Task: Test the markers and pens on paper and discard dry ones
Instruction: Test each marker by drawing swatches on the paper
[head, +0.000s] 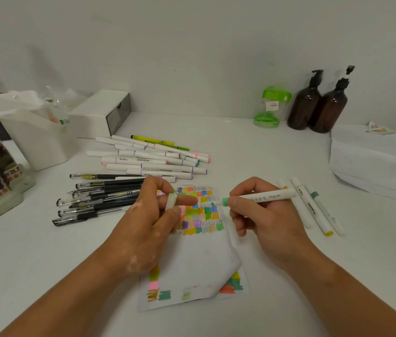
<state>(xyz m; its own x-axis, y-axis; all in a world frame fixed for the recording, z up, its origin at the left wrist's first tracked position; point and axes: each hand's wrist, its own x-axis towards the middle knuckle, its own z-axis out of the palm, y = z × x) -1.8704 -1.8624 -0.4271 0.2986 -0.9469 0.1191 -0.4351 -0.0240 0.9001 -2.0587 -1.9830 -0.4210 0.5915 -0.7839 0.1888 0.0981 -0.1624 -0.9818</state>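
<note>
My right hand point(262, 215) grips an uncapped white marker point(262, 197) with a green collar, its tip pointing left over the test paper point(197, 259). The paper is covered with coloured swatches and scribbles, and its lower right corner is folded up. My left hand point(148, 215) pinches the marker's white cap point(170, 201) above the paper's left side. A pile of white markers point(153, 159) lies behind the paper. Several black pens point(94, 195) lie to its left. Three white markers point(314, 205) lie to the right of my right hand.
A white bin point(34, 132) and a white drawer box point(104, 110) stand at the back left. Two brown pump bottles point(318, 103) and a green container point(271, 105) stand by the wall. A white stack of paper point(374, 161) lies at the right.
</note>
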